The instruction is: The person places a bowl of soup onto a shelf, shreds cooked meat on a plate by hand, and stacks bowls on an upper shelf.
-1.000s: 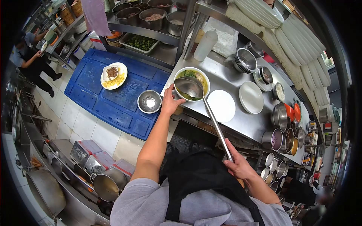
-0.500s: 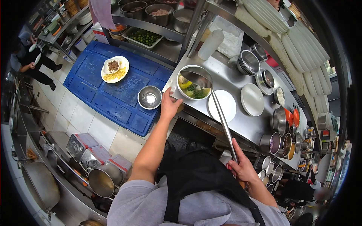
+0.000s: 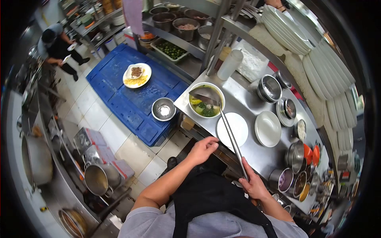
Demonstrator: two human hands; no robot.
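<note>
A white bowl (image 3: 191, 106) of soup with green leaves and yellow pieces stands at the left end of the steel counter. My right hand (image 3: 254, 180) is wrapped round the long handle of a metal ladle (image 3: 232, 139). The ladle's scoop lies in the soup, partly over the greens. Close to the counter's front edge, my left hand (image 3: 204, 150) is in the air with its fingers stretched out and nothing in it. Just beyond it a flat white plate (image 3: 234, 130) sits under the ladle handle, beside a shallow white dish (image 3: 268, 129).
On the blue lid (image 3: 113, 85) at left are a plate (image 3: 145, 81) of food and a small metal bowl (image 3: 164, 109). A squeeze bottle (image 3: 231, 64), stacked metal bowls (image 3: 270, 89) and pots line the counter. Stacked plates (image 3: 285, 33) hang over it at right. A person (image 3: 55, 45) stands far left.
My left hand has moved from beside the soup bowl to the right and back towards my body. The ladle's scoop has tipped and sits lower in the soup. My right hand keeps its grip.
</note>
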